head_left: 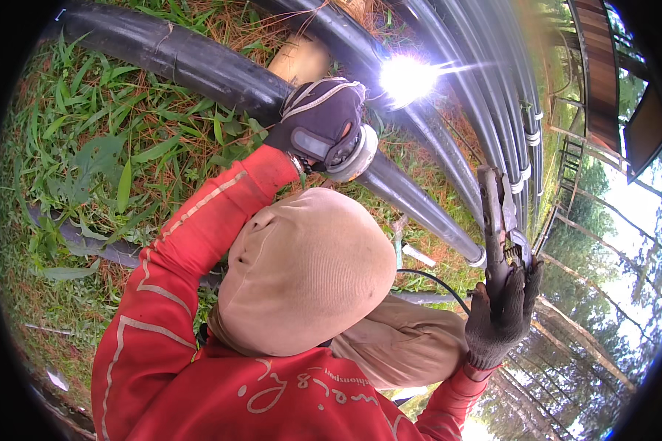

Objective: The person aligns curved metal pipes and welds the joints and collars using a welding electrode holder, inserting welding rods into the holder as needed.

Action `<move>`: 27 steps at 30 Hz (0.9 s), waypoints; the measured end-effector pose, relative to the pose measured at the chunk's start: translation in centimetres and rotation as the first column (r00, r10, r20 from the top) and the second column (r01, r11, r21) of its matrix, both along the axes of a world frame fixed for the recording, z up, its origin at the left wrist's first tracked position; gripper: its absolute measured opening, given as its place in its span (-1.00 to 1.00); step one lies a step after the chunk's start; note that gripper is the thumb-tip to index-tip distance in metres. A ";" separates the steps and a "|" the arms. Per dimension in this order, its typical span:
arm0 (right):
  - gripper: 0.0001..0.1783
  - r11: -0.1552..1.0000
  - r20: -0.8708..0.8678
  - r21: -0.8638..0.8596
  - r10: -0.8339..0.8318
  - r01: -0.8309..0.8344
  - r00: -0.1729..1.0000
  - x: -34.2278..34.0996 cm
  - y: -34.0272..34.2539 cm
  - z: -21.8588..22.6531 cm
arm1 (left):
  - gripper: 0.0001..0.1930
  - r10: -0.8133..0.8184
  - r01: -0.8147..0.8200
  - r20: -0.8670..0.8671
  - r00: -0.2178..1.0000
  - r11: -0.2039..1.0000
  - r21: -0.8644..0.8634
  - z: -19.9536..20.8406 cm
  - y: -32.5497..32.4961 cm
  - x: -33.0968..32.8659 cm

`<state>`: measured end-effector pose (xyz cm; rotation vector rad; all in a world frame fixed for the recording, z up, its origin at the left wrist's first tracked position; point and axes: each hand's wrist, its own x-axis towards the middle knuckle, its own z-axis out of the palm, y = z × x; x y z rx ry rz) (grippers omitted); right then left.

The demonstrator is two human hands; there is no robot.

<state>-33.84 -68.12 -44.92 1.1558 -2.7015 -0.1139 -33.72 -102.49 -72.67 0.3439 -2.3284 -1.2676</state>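
My right hand, in a dark grey knit glove, is closed around a welding electrode holder. Its worn jaws point up, and a spring shows near the grip. Beyond them a white welding arc glares on the black pipes, hiding what lies at that spot; the rod cannot be clearly made out. My left hand, in a black and grey glove, curls over a black pipe beside a pale ring. Its fingertips are mostly hidden. Between my arms rises my bent knee in tan cloth.
A thick black pipe crosses the grass at upper left. Several parallel pipes with white collars run along the right. A pale wooden block lies under the pipes. A black cable curves toward my right hand.
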 end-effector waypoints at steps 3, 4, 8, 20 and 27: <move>-0.28 0.999 0.041 -0.052 -0.014 0.016 0.999 0.1 0.2 -0.1 | -0.78 -0.003 0.003 0.004 1.000 1.000 0.002 0.1 0.0 0.2; -0.28 0.999 0.040 -0.051 -0.015 0.017 0.999 0.1 0.1 0.0 | -0.78 -0.003 0.003 0.005 1.000 1.000 0.003 0.1 0.0 0.2; -0.27 0.999 0.043 -0.030 -0.043 0.044 0.998 0.3 -0.3 0.2 | -0.79 -0.004 0.004 0.010 1.000 1.000 0.003 0.2 -0.1 0.3; -0.24 0.999 -0.012 -0.036 0.010 -0.010 1.000 0.2 0.1 0.1 | -0.81 -0.013 0.012 0.019 1.000 1.000 0.014 0.3 0.0 0.2; -0.22 0.999 0.034 0.015 -0.052 0.051 0.998 0.5 -0.1 0.4 | -0.83 -0.014 0.014 0.030 0.999 1.000 0.014 0.3 0.0 0.1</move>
